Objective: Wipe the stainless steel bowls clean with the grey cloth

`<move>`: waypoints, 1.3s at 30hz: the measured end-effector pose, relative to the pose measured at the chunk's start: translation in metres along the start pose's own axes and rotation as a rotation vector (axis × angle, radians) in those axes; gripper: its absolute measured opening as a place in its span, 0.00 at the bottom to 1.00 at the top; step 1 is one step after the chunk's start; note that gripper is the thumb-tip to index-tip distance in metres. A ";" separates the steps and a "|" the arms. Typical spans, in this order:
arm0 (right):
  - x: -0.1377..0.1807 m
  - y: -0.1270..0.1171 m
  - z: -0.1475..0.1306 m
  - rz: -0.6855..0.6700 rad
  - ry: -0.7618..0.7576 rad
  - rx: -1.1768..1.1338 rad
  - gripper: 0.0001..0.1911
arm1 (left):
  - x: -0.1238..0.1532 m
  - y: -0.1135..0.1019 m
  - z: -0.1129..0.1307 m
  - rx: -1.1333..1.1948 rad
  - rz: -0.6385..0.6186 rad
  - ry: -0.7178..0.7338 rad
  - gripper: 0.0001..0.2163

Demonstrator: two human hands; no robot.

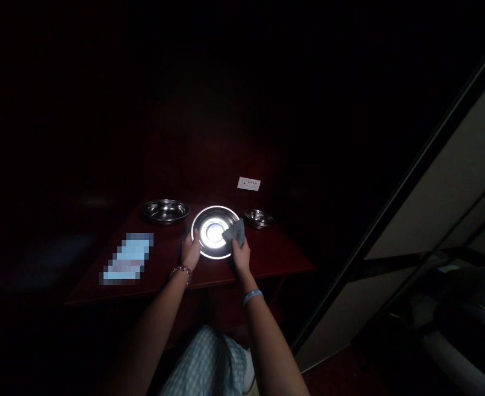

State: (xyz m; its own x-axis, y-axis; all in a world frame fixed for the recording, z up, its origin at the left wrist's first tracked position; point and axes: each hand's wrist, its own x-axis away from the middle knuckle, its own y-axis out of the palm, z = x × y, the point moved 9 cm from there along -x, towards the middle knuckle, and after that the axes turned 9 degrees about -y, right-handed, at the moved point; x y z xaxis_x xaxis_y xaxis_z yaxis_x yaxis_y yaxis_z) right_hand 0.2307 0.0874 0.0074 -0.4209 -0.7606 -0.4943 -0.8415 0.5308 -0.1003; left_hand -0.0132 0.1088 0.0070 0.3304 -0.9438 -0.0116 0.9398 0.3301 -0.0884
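A shiny round metal plate (216, 254) is held up over the dark red table, tilted toward me, with bright glare in its middle. My left hand (191, 251) grips its left rim, thumb on the inner face. My right hand (241, 254) is closed on a grey cloth (236, 231), which is pressed against the plate's right rim. To the left behind the plate lies a wide steel bowl (165, 211). Right of it sits a smaller steel bowl (259, 218), perhaps several nested together.
The dark red table (267, 256) has its front edge just under my hands. A blurred-out pale rectangle (129, 257) lies at its left. A white socket panel (249, 183) is on the back wall. At the right stands a pale panel with a dark frame (432, 203).
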 end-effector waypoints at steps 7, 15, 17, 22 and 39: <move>0.000 -0.004 -0.003 -0.005 0.026 0.207 0.16 | 0.003 0.001 0.002 -0.034 -0.028 -0.007 0.21; -0.004 0.000 0.010 -0.045 0.124 0.165 0.19 | 0.003 0.003 0.005 0.111 -0.054 0.067 0.21; -0.005 0.001 0.011 -0.051 0.130 0.158 0.20 | 0.001 0.003 0.004 0.149 -0.060 0.090 0.20; -0.003 -0.001 0.006 -0.048 0.123 0.161 0.18 | -0.001 0.007 0.003 0.218 -0.093 0.167 0.19; 0.001 -0.005 -0.003 -0.037 0.101 0.219 0.17 | -0.001 0.008 0.002 0.111 -0.087 0.087 0.16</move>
State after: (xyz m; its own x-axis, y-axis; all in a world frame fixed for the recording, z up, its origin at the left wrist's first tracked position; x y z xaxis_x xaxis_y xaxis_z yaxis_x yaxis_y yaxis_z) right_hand 0.2333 0.0829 0.0105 -0.4324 -0.8087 -0.3989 -0.7679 0.5621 -0.3072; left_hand -0.0061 0.1121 0.0079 0.2429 -0.9653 -0.0956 0.9700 0.2423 0.0179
